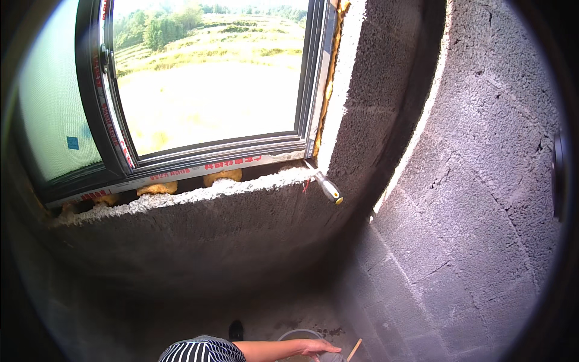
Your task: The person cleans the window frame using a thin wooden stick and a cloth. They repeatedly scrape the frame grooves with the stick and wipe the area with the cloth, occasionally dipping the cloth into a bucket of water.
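Note:
My left hand (318, 347) reaches across the bottom of the view from a striped sleeve (199, 349). Its fingers point right, over a grey object (333, 357) cut off by the lower edge. Whether they grip that object or only touch it, I cannot tell. Just right of the fingers, a thin wooden stick or handle (355, 350) slants up. Behind the forearm shows the pale round rim of what looks like a bucket (298, 331). My right hand is out of view.
A dark-framed sliding window (217, 151) sits above a rough masonry sill (194, 199), with yellow foam (157, 188) in the gap. A screwdriver (329, 188) rests at the sill's right end, its handle overhanging. A block wall (457, 217) stands right. A dark shoe (235, 330) shows below.

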`<state>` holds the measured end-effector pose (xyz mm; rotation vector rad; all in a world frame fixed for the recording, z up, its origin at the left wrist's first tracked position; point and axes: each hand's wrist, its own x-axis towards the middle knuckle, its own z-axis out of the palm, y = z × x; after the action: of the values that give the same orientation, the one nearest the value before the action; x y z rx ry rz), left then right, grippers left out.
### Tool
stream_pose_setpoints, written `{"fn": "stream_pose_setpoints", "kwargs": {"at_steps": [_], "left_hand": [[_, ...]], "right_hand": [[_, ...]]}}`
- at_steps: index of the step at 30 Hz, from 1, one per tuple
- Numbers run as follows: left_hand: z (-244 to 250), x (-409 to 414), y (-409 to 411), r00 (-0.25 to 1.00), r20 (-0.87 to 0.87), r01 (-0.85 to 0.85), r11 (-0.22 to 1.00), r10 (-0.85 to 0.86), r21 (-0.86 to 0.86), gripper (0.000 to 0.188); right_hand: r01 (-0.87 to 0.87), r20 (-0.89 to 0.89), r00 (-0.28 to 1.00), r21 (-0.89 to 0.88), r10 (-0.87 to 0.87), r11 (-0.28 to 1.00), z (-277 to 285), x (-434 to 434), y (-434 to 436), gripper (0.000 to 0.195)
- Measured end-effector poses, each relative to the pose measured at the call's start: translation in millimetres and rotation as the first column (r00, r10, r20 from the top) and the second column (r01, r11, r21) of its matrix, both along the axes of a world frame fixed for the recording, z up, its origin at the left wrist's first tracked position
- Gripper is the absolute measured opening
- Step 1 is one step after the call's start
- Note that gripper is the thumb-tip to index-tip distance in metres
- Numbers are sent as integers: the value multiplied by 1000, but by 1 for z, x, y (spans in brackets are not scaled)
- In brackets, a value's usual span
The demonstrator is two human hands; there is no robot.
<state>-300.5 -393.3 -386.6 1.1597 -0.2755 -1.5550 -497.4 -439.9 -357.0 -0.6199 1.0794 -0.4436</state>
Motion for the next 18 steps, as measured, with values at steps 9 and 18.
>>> {"fn": "stream_pose_setpoints", "kwargs": {"at_steps": [9, 18], "left_hand": [[58, 15, -11, 957, 105, -272, 962, 272, -21, 38], [72, 5, -21, 941, 188, -308, 942, 281, 135, 35]], "right_hand": [[-423, -457, 862, -411, 218, 808, 44, 16, -3, 53], [-830, -824, 501, -371, 264, 417, 137, 27, 16, 60]]}}
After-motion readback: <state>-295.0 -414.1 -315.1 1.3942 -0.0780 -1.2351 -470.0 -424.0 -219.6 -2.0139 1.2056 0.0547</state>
